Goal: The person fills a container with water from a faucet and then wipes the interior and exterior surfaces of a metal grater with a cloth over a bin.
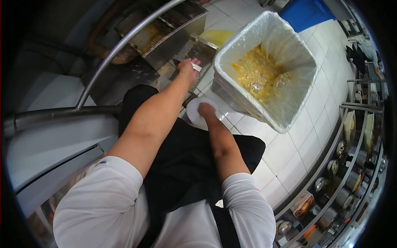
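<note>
My left hand is closed around a small white flat object, beside a metal box-like tray low by the equipment. My right hand reaches down into a round white container near the floor; its fingers are hidden. To the right of both hands stands a large bin lined with clear plastic, with wet yellow-brown waste inside.
A curved metal rail crosses the left side, by greasy metal equipment. A blue bin stands behind the lined one. Shelves with pans and food run along the right. A co-worker's arm shows at far right.
</note>
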The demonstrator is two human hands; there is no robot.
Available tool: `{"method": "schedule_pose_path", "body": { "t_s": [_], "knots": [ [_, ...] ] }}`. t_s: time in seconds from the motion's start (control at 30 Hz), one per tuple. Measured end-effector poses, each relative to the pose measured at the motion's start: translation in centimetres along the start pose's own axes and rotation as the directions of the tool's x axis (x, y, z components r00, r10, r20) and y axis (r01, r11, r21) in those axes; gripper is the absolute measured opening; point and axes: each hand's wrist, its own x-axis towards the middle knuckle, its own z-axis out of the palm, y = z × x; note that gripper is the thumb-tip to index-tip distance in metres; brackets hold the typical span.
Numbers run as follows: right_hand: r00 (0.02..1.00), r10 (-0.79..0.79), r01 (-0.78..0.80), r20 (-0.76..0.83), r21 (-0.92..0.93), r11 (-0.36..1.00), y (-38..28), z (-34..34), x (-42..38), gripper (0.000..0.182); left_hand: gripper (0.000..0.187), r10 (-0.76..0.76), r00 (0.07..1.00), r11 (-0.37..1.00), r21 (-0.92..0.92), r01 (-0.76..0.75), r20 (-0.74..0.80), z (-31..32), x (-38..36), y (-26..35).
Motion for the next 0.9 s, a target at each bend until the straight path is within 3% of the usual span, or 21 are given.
{"method": "schedule_pose_path", "body": {
  "t_s": [0.07, 0.17, 0.33, 0.47, 0.57, 0.6, 0.7, 0.73, 0.83, 0.87, 0.9],
  "knots": [
    [0.994, 0.001, 0.008, 0.114, -0.081, 0.997, -0.8, -1.5, -0.6, 0.036, 0.026, 0.004, 1.0, 1.0, -0.002, -0.004, 0.002, 0.2, -0.1, -0.2],
    [0.992, -0.081, 0.096, 0.1, -0.148, 0.984, -0.2, -0.2, 1.1, 0.036, 0.023, -0.022, 1.0, 0.999, -0.035, 0.021, -0.015, 0.3, 0.8, 0.2],
    [0.999, 0.039, -0.038, -0.034, 0.037, 0.999, -0.2, -1.1, -1.0, 0.035, 0.016, -0.058, 0.997, 0.993, -0.109, 0.052, -0.051, 1.1, 0.9, 1.0],
    [0.983, 0.126, -0.096, -0.136, 0.207, 0.974, -0.2, -1.4, -2.1, 0.034, 0.016, -0.048, 0.999, 0.993, -0.106, 0.049, 0.015, 2.6, 1.9, 3.5],
    [0.996, -0.043, 0.041, -0.075, -0.033, 0.999, 0.5, -1.2, -1.5, 0.033, 0.017, -0.035, 0.999, 0.998, -0.053, 0.033, -0.04, 4.2, -0.8, 4.9],
    [0.966, -0.016, 0.037, -0.259, 0.077, 0.996, 0.9, 0.2, -0.9, 0.032, 0.018, -0.046, 0.999, 0.999, -0.027, 0.046, -0.009, 4.0, -0.7, 5.1],
    [0.959, -0.172, 0.149, -0.223, -0.116, 0.982, 1.6, -0.2, -2.0, 0.033, 0.018, -0.024, 0.999, 0.999, 0.045, 0.026, -0.041, 4.3, -2.9, 5.7],
    [0.938, -0.226, 0.167, -0.263, -0.227, 0.959, 1.3, -1.2, -3.6, 0.025, 0.018, -0.023, 0.999, 0.998, 0.061, 0.026, -0.048, 4.2, -3.4, 5.9],
    [0.909, -0.248, 0.185, -0.334, -0.209, 0.96, 0.7, -3.9, -9.0, 0.016, 0.017, -0.022, 0.998, 0.994, 0.104, 0.029, -0.065, 3.3, -5.0, 6.9],
    [0.915, -0.234, 0.179, -0.33, -0.189, 0.966, 0.3, -4.7, -10.6, 0.015, 0.017, -0.027, 0.998, 0.993, 0.113, 0.034, -0.063, 2.7, -5.6, 7.2],
    [0.942, 0.035, 0.141, -0.334, 0.487, 0.862, -0.3, -4.5, -11.3, 0.017, 0.017, -0.033, 0.998, 0.992, 0.122, 0.04, -0.059, 2.3, -6.2, 7.5]
  ]
}}
